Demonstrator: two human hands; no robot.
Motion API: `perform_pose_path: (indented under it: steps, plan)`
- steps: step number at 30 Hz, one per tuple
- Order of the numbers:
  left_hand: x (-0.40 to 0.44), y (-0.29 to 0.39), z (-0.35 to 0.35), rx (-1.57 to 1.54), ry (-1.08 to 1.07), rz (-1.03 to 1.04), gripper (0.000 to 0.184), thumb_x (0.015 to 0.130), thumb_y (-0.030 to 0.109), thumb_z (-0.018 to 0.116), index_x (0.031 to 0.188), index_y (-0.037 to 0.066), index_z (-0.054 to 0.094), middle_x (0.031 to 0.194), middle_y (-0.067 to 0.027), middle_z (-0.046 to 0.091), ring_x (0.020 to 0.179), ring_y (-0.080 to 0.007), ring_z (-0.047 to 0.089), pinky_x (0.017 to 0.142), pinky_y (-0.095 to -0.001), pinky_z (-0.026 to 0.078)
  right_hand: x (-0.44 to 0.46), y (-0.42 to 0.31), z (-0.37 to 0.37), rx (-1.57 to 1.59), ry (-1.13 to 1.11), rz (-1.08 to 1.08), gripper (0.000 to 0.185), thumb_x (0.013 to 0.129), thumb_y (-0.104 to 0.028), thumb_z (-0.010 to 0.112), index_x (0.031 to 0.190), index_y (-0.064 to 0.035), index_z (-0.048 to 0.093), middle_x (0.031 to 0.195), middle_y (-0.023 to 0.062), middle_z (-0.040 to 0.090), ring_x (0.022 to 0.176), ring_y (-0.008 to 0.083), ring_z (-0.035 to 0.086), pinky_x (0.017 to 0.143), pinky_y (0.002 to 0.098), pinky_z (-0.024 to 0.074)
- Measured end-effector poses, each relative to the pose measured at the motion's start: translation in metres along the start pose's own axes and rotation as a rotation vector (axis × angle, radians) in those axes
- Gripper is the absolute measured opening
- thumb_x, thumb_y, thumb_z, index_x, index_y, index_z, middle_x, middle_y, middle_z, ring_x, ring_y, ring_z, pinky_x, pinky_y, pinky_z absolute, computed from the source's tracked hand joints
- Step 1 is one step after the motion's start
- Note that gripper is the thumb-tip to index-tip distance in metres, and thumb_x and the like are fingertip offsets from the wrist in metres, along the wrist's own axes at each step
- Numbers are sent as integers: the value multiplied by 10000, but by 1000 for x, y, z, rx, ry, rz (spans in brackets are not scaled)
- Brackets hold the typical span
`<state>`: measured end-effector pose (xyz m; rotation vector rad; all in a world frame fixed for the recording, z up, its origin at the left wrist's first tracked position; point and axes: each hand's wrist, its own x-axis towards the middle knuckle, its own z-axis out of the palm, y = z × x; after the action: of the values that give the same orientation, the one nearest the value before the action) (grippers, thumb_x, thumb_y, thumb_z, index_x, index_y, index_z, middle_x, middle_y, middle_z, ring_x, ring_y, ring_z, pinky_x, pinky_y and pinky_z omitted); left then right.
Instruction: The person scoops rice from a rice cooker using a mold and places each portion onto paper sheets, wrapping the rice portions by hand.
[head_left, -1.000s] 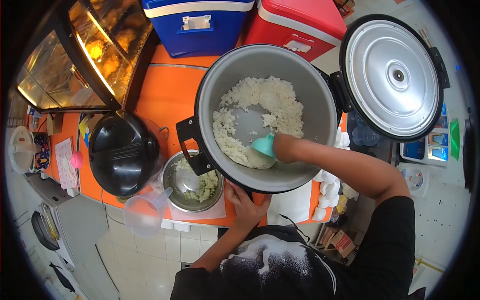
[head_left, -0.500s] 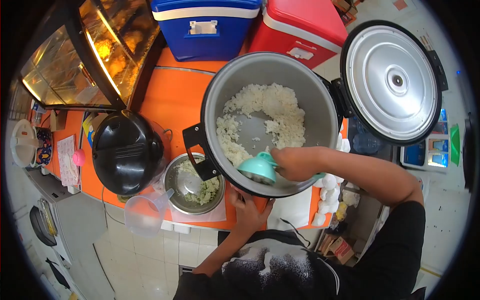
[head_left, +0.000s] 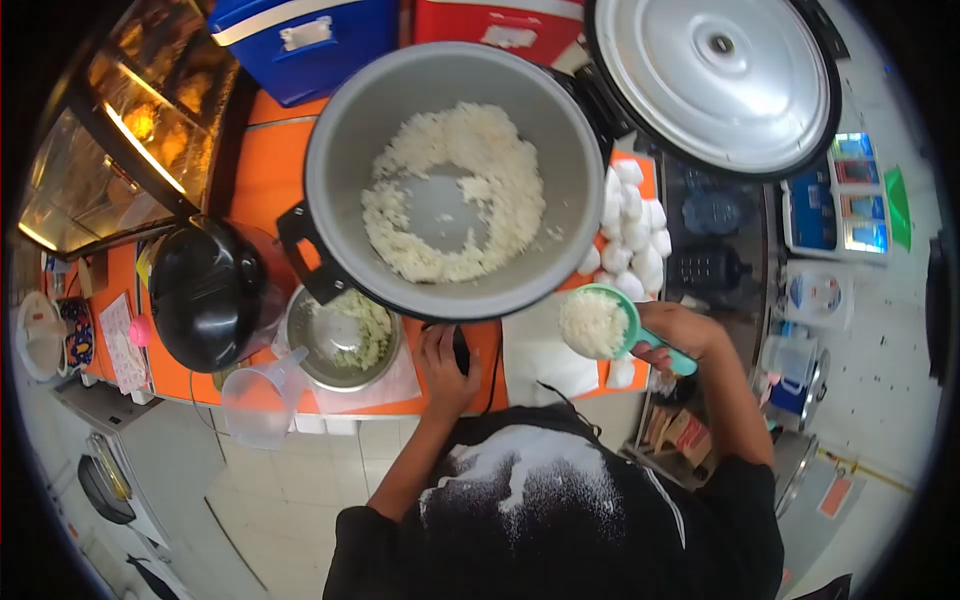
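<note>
My right hand [head_left: 675, 335] is closed round the handle of a teal scoop [head_left: 683, 362] heaped with white rice [head_left: 592, 323], held over a sheet of white paper [head_left: 545, 350]. A large grey pot [head_left: 345, 150] holds more rice [head_left: 510, 180] in a ring round its bare bottom. Below the pot's front edge, my left hand [head_left: 447, 362] lies at the orange table edge, fingers curled beside a small black object [head_left: 461, 350]; whether it grips that is unclear. A steel bowl [head_left: 300, 350] with greenish rice [head_left: 368, 335] stands left of that hand.
Several white wrapped bundles [head_left: 635, 235] lie right of the pot, under its open lid [head_left: 720, 90]. On the left are a black-lidded cooker [head_left: 205, 300], a clear jug [head_left: 258, 405] and a lit display case [head_left: 150, 120]. Blue [head_left: 340, 50] and red [head_left: 480, 25] coolers stand behind.
The scoop has come out of the pot to the right, now full of rice facing up. The view has shifted, and my left hand has moved from under the pot's rim beside the black object.
</note>
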<state>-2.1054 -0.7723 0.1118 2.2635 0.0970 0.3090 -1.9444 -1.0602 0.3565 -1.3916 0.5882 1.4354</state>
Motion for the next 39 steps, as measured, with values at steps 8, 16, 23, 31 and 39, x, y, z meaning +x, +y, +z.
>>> perform_pose_path:
  steps: [8, 16, 23, 31, 39]
  plan:
    - [-25, 42, 75, 402, -782, 150, 1039, 767, 444, 806, 1562, 47, 268, 1654, -82, 219, 1464, -329, 262, 1074, -671, 278, 207, 270, -29, -1259, 683, -619, 536, 971, -210, 559, 1439, 1, 407, 941, 228, 590, 798, 388, 629, 738, 517, 502]
    - [-45, 46, 118, 777, -857, 115, 1344, 599, 616, 843, 1609, 79, 138, 1697, -49, 60, 1559, -275, 53, 1141, -695, 190, 200, 245, -3, -1113, 720, -559, 583, 976, -294, 570, 1509, -144, 388, 1029, 221, 561, 808, 419, 652, 709, 517, 535]
    - [-38, 57, 120, 755, -788, 30, 1109, 682, 510, 846, 1537, 78, 287, 1637, -96, 205, 1518, -316, 161, 1114, -690, 223, 203, 244, -20, -968, 615, -553, 559, 1001, -371, 526, 1501, -172, 376, 1078, 283, 572, 869, 494, 648, 789, 570, 527]
    - [5, 26, 136, 201, -475, -487, 383, 850, 206, 739, 1167, 38, 606, 1257, -175, 585, 1113, -371, 578, 926, -426, 496, 153, 179, -135, -553, 1059, -911, 544, 1019, -356, 490, 1396, 26, 404, 1306, 320, 555, 1094, 510, 596, 883, 560, 494]
    - [-68, 58, 141, -246, -580, -39, 490, 866, 138, 688, 1323, 55, 534, 1484, -189, 479, 1392, -364, 444, 1133, -444, 375, 145, 165, -154, -890, 1566, -1283, 515, 895, -210, 638, 1340, -7, 477, 1160, 210, 576, 1129, 388, 534, 1011, 556, 361]
